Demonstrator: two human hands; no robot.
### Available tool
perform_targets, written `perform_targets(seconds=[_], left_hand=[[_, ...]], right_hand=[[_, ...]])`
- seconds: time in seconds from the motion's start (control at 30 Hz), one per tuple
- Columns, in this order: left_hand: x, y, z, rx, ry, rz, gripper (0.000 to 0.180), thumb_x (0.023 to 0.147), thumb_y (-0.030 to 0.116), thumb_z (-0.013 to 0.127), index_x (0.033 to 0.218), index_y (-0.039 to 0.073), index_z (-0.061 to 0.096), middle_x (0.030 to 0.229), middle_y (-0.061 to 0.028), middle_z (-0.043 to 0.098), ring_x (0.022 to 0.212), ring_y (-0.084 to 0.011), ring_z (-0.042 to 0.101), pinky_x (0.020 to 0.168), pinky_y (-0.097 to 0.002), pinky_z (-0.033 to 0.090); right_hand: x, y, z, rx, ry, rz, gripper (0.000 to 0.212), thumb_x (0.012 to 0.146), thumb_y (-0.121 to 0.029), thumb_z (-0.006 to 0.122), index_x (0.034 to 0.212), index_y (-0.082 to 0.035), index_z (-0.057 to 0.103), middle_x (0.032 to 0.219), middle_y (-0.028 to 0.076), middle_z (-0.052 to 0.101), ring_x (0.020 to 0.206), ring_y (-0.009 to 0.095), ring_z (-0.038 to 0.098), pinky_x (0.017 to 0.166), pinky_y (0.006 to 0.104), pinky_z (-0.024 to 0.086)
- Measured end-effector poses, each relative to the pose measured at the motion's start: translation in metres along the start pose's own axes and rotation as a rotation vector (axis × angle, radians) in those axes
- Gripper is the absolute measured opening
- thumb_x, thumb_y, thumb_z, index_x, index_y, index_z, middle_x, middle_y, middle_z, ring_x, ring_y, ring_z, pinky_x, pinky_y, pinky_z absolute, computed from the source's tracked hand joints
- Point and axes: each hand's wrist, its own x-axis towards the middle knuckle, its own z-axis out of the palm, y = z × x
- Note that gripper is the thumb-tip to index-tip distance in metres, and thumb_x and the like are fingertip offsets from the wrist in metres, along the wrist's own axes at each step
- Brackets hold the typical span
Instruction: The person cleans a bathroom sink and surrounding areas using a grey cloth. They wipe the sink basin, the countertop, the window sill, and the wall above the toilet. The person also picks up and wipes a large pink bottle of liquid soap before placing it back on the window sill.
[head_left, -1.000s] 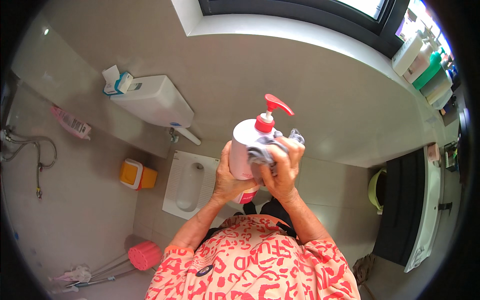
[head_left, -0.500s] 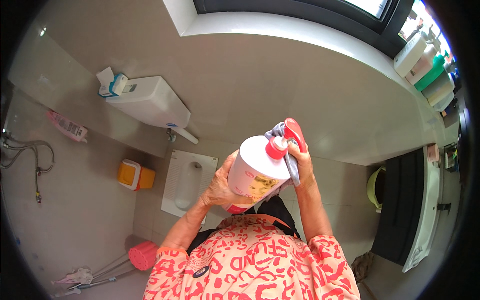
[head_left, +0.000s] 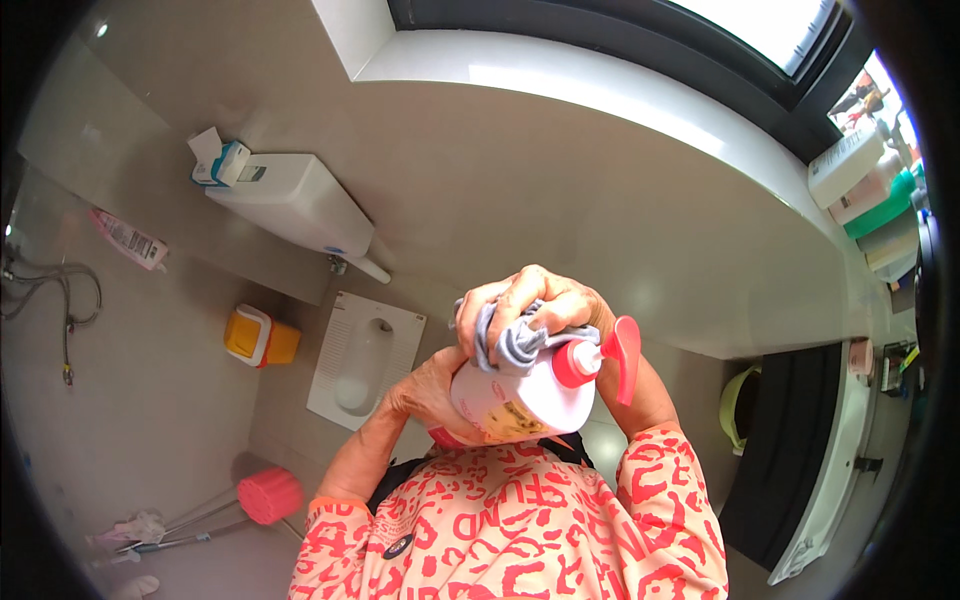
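My left hand (head_left: 428, 392) is wrapped round the left side of a big pale pink pump bottle (head_left: 525, 408), its fingers partly hidden beneath. The bottle is tilted in front of my chest. Its red pump head (head_left: 626, 358) points to the right and down. A bunched grey cloth (head_left: 514, 346) lies against the bottle's shoulder, beside the red collar. My right hand (head_left: 540, 298) is closed on this cloth from the far side, with the fingers curled over it.
A squat toilet (head_left: 320, 388) is set in the floor beyond my left arm, below a white cistern (head_left: 300, 205). Left of it stands an orange bin (head_left: 245, 333). A dark vanity cabinet (head_left: 785, 450) is at the right. Several bottles (head_left: 846, 168) stand on the window sill.
My right hand has moved with the grey cloth from the pump's right side to the bottle's far shoulder. The pump head has swung from pointing away to pointing right. The left hand still grips the bottle.
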Motion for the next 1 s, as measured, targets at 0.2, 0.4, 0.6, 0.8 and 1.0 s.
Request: perform_targets(seconds=[0.2, 0.4, 0.6, 0.8, 1.0], left_hand=[[0.039, 0.006, -0.004, -0.039, 0.118, 0.125, 0.107, 0.042, 0.018, 0.091, 0.137, 0.005, 0.041, 0.119, -0.0055, 0.058, 0.111, -0.0163, 0.053, 0.1, -0.0329, 0.04], [0.07, 0.003, -0.008, -0.09, 0.255, 0.165, 0.104, 0.043, 0.011, 0.086, 0.137, 0.006, 0.041, 0.121, -0.0045, 0.057, 0.113, -0.0152, 0.052, 0.101, -0.0329, 0.039], [0.091, 0.001, -0.007, -0.296, 0.436, 0.155, 0.097, 0.045, 0.008, 0.085, 0.132, 0.006, 0.044, 0.122, -0.0029, 0.057, 0.112, -0.0141, 0.053, 0.1, -0.0341, 0.04], [0.093, 0.018, 0.0, -0.402, 0.556, 0.277, 0.094, 0.051, 0.01, 0.085, 0.134, 0.004, 0.039, 0.122, -0.0071, 0.057, 0.112, -0.0184, 0.056, 0.097, -0.0363, 0.045], [0.085, 0.024, 0.004, -0.565, 0.653, 0.366, 0.093, 0.055, 0.015, 0.085, 0.133, -0.002, 0.038, 0.122, -0.0105, 0.056, 0.111, -0.0211, 0.057, 0.096, -0.0368, 0.046]], right_hand=[[-0.022, 0.003, -0.033, 0.078, 0.352, -0.311, 0.024, 0.079, -0.021, 0.058, 0.078, 0.001, 0.065, 0.097, 0.022, 0.059, 0.093, 0.031, 0.056, 0.086, 0.0411, 0.045], [-0.039, -0.004, -0.045, 0.184, 0.839, -0.303, 0.038, 0.079, -0.024, 0.05, 0.101, 0.005, 0.061, 0.099, 0.012, 0.062, 0.088, 0.018, 0.059, 0.081, 0.0298, 0.048], [-0.032, -0.02, -0.034, -0.127, 1.13, -0.409, 0.03, 0.09, -0.018, 0.055, 0.115, -0.002, 0.057, 0.1, 0.004, 0.062, 0.09, 0.009, 0.056, 0.081, 0.0235, 0.045], [-0.011, -0.024, -0.028, -0.407, 1.167, -0.368, 0.036, 0.099, -0.029, 0.044, 0.124, -0.003, 0.05, 0.109, 0.004, 0.058, 0.098, 0.011, 0.052, 0.088, 0.0264, 0.041], [0.0, -0.025, -0.036, -0.701, 0.952, -0.206, 0.044, 0.098, -0.035, 0.04, 0.125, -0.001, 0.05, 0.112, 0.011, 0.059, 0.097, 0.017, 0.057, 0.086, 0.0297, 0.046]])
